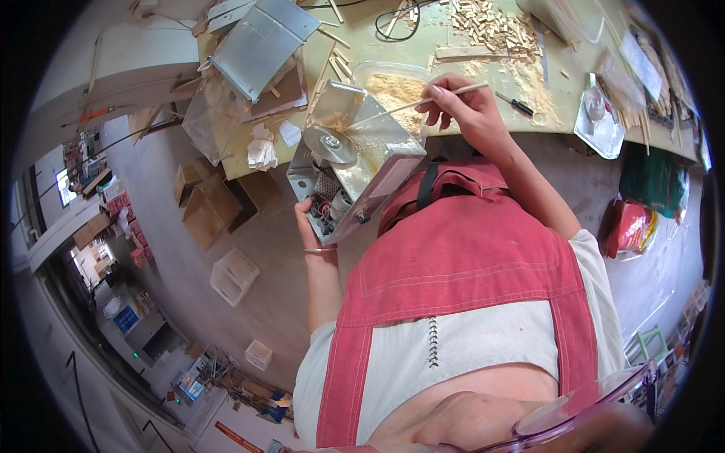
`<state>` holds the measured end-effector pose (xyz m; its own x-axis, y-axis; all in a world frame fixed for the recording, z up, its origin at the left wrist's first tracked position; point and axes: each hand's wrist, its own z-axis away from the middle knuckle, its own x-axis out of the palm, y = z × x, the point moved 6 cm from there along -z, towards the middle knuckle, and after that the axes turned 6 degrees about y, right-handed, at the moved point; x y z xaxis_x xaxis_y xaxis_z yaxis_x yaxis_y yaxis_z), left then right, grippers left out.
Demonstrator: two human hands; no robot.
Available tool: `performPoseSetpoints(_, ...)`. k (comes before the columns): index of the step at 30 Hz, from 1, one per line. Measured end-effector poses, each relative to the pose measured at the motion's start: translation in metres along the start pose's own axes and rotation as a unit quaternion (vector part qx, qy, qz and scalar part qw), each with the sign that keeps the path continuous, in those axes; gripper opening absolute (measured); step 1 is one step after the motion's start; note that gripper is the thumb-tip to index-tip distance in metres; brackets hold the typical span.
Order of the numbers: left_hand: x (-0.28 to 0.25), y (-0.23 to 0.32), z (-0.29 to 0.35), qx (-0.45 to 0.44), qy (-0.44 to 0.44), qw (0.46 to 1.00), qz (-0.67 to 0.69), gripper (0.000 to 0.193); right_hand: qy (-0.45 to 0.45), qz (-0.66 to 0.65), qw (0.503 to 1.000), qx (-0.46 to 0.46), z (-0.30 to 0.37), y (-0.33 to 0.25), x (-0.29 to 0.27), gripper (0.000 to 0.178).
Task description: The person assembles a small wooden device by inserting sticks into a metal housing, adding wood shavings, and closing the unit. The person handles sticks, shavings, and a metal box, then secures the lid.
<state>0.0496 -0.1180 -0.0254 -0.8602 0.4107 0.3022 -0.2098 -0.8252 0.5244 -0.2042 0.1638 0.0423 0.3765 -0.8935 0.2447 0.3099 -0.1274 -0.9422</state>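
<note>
My left hand (pixel 308 224) grips the lower left edge of a small table saw (pixel 381 177), a tilted metal box with its underside parts and wiring showing. Most of the fingers are hidden behind the casing. A round saw blade (pixel 331 144) sits inside it, among pale sawdust. Between the thumb and fingers of my right hand (pixel 468 113) is a thin wooden stick (pixel 411 106), its far end reaching down into the saw box near the blade. Just beyond the box, a clear plastic tub (pixel 393 70) holds a heap of sawdust.
Small cut wood pieces (pixel 495 26) are piled on the pale green table (pixel 343 16). A screwdriver (pixel 516 103) lies right of my right hand, and a foil-like tray (pixel 599 124) farther right. A grey metal panel (pixel 264 47) stands at the left. Cardboard boxes (pixel 209 211) sit on the floor.
</note>
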Motion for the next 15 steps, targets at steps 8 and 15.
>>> performPoseSetpoints(8,-0.017,0.012,-0.008,0.0,0.003,0.999,-0.037,0.042,-0.032,0.021,0.998,-0.057,0.006,-0.011,0.025,0.021)
performPoseSetpoints(15,-0.003,0.049,0.003,0.135,0.007,0.981,-0.139,0.039,0.144,0.005,0.98,-0.139,0.016,-0.017,-0.018,0.019)
